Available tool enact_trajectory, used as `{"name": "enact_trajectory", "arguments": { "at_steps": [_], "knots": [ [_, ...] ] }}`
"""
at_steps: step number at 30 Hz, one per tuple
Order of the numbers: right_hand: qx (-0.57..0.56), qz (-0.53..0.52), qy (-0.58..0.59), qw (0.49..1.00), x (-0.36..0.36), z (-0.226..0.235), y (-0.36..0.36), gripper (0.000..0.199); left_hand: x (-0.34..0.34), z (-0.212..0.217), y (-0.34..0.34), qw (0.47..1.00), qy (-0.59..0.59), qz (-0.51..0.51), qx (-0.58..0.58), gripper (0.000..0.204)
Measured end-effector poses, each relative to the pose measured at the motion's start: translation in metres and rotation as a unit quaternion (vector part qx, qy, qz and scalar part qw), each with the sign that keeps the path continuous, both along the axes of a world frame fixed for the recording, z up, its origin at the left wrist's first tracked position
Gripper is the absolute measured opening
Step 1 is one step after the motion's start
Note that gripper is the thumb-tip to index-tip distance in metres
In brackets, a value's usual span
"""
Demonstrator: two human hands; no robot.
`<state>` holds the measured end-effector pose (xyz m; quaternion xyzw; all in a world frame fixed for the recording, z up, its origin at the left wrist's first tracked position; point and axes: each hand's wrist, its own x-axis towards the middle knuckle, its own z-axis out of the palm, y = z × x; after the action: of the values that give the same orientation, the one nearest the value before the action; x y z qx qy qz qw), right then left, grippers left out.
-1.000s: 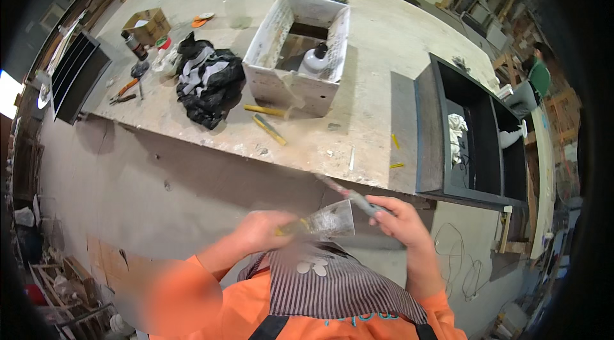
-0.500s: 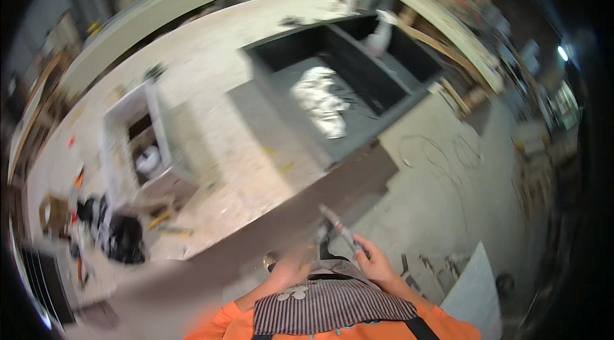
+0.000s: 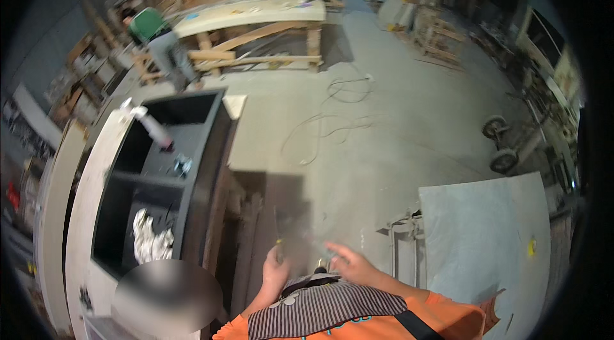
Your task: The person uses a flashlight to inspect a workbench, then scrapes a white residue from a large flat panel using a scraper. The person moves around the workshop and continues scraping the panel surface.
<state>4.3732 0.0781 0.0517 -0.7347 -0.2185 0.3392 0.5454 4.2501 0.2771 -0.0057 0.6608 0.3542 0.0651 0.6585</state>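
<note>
My left hand (image 3: 275, 271) is closed around the yellowish handle of a thin upright tool (image 3: 279, 242); its upper part is smeared, so I cannot tell its kind. Beside it, my right hand (image 3: 353, 268) grips a slim, pale, pen-like tool (image 3: 314, 241) that slants up to the left and is also blurred. The hands are apart, in front of my striped apron (image 3: 320, 311). To their left stands a black two-compartment basin (image 3: 187, 196). A crumpled white cloth (image 3: 152, 238) lies in its near compartment, and a spray bottle (image 3: 153, 128) leans in the far one.
A person in green (image 3: 153, 30) bends beside a long pale bench (image 3: 256, 14) at the back. A loose cable (image 3: 329, 119) lies on the floor. At right are a large grey sheet (image 3: 486, 238) and a wheeled cart (image 3: 504, 160). A blurred patch covers the near left.
My view has swung right, so the basin now sits at the left and the white box has left the picture. My left hand and its tool have risen into clearer view.
</note>
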Motion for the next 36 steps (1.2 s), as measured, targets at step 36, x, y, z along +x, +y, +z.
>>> {"name": "enact_trajectory", "arguments": {
  "at_steps": [36],
  "knots": [
    [0.161, -0.550, 0.095, 0.814, 0.678, -0.035, -0.085, 0.051, 0.929, -0.067, -0.084, 0.820, -0.186, -0.540, 0.037, 0.022]
  ]
}}
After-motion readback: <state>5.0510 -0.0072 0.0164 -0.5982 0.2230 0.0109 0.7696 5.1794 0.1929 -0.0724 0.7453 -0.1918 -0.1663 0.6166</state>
